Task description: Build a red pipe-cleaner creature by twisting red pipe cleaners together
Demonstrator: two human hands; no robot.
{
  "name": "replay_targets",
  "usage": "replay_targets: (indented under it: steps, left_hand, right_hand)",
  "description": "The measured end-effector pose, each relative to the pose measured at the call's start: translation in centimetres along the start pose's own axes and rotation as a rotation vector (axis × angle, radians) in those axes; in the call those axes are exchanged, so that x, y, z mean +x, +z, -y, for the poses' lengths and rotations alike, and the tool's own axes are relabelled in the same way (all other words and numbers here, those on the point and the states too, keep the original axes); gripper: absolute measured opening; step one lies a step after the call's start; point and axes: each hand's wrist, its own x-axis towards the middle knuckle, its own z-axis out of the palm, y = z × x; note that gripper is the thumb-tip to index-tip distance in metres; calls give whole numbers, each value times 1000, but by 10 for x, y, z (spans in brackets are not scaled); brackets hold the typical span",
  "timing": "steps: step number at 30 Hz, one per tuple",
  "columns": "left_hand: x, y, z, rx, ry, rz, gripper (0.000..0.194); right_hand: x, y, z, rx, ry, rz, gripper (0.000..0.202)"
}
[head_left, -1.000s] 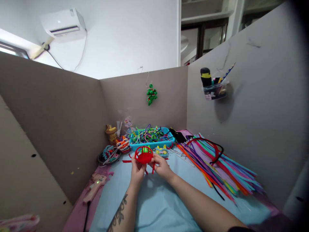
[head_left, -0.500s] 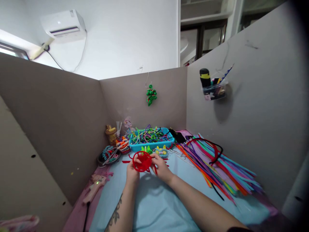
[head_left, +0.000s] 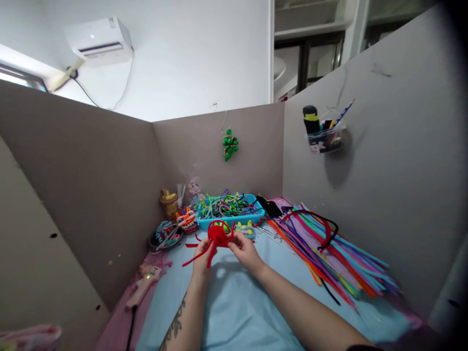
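Note:
Between both hands is a red pipe-cleaner piece (head_left: 218,235), rounded like a small basket, with several loose ends sticking out toward me and to the left. My left hand (head_left: 202,257) grips its left side, the fingers partly hidden behind it. My right hand (head_left: 246,252) pinches the right edge between thumb and fingers. Just behind it, partly covered, are a green pipe-cleaner figure (head_left: 227,228) and a blue-and-yellow one (head_left: 245,229). Short red pipe-cleaner pieces (head_left: 191,245) lie on the blue cloth to the left.
A blue tray (head_left: 230,222) of tangled pipe cleaners stands at the back. Colourful pipe cleaners (head_left: 329,253) spread over the right side. Metal tools (head_left: 274,234) lie between them. At left are a dark bowl (head_left: 155,243) and a pink glue gun (head_left: 144,287). Grey partitions (head_left: 219,170) enclose the table.
The red piece has been turned: its round open ring faced me before, and now its closed side and loose ends face me. Both hands stay on it.

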Motion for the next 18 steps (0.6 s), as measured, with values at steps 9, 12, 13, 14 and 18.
replay_targets:
  steps: [9,12,13,14,18]
  left_hand:
    - [-1,2,1,95,-181,58,41]
    - [-2,3,-2,50,-260,53,40]
    - [-3,3,-2,22,-290,60,39]
    - [-4,3,-3,-9,-320,71,38]
    - [-6,3,-3,-57,-383,137,37]
  right_hand:
    - [6,-2,1,14,68,-34,15]
    - [8,-4,-1,-7,98,-57,17]
    - [8,-4,-2,-32,92,-68,17]
    - [9,-5,-4,-61,76,-83,18]
    - [11,-7,-10,-65,56,-121,19]
